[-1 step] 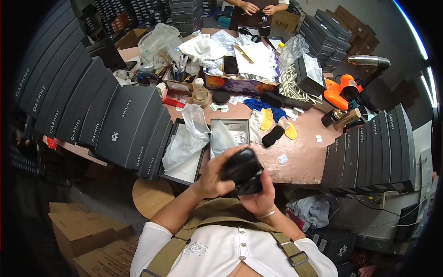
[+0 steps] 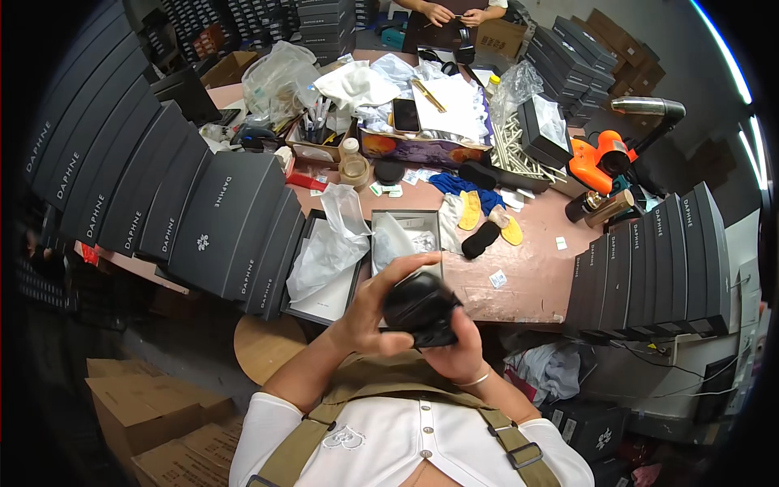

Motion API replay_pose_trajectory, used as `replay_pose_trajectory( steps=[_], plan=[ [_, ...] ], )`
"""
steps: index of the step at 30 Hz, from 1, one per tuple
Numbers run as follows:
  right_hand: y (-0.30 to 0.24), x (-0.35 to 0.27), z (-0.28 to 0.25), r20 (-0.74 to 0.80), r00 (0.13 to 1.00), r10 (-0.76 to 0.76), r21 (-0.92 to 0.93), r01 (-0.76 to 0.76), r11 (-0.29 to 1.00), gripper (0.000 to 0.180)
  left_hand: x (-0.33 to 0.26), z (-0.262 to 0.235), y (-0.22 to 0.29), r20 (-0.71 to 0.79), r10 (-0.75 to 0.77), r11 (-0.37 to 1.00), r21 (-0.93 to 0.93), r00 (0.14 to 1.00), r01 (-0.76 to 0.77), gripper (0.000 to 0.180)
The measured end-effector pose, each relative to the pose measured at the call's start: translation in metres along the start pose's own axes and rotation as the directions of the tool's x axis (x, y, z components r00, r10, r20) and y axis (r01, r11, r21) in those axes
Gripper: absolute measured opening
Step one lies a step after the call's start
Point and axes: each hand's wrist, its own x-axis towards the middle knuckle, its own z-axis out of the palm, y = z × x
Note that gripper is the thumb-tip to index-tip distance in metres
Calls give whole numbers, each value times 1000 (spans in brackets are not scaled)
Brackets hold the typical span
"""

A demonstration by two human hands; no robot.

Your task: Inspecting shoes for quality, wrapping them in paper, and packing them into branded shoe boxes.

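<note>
A black shoe [image 2: 418, 304] is held up between both my hands, in front of my apron. My left hand [image 2: 375, 304] curves round its left side, with the fingers over the far end and the thumb underneath. My right hand [image 2: 460, 347] grips it from the lower right, thumb along the side. Whether it is one shoe or two pressed together I cannot tell. Just beyond the hands lies an open shoe box [image 2: 439, 231] with white tissue [image 2: 391, 239] in it. Left of that is a grey box part [image 2: 329, 304] holding more crumpled tissue paper [image 2: 324, 258].
Stacked grey shoe boxes stand at the left [image 2: 227, 195] and right [image 2: 673, 260]. Yellow and black pads [image 2: 483, 235] lie on the pink table [image 2: 527, 284]. An orange heat gun [image 2: 600, 158] stands at the right. Across the table are another person's hands [image 2: 438, 15].
My hands have tilted the black shoe slightly and brought it a little lower. My left hand's fingers reach farther over its far end.
</note>
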Motion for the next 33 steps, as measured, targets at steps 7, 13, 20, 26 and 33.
replay_pose_trajectory(
  steps=[7, 13, 20, 26, 33],
  plan=[
    [33, 8, 10, 299, 954, 14, 46, -29, 999, 106, -10, -16, 49, 83, 164, 986, 19, 983, -167, 31],
    [128, -29, -136, 270, 858, 438, -13, -451, 892, 92, -44, -41, 71, 190, 309, 946, 42, 932, -322, 33],
    [104, 19, 1, 662, 655, 363, -242, -271, 932, 80, -56, -71, 74, 107, 452, 885, -181, 886, -430, 28],
    [90, 43, 34, 756, 584, 296, -249, -162, 955, 78, -50, -77, 84, 100, 487, 871, -135, 868, -473, 27],
    [68, 72, 43, 837, 492, 238, -206, -119, 971, 75, -39, -64, 78, 99, 568, 820, 18, 817, -572, 16]
  ],
)
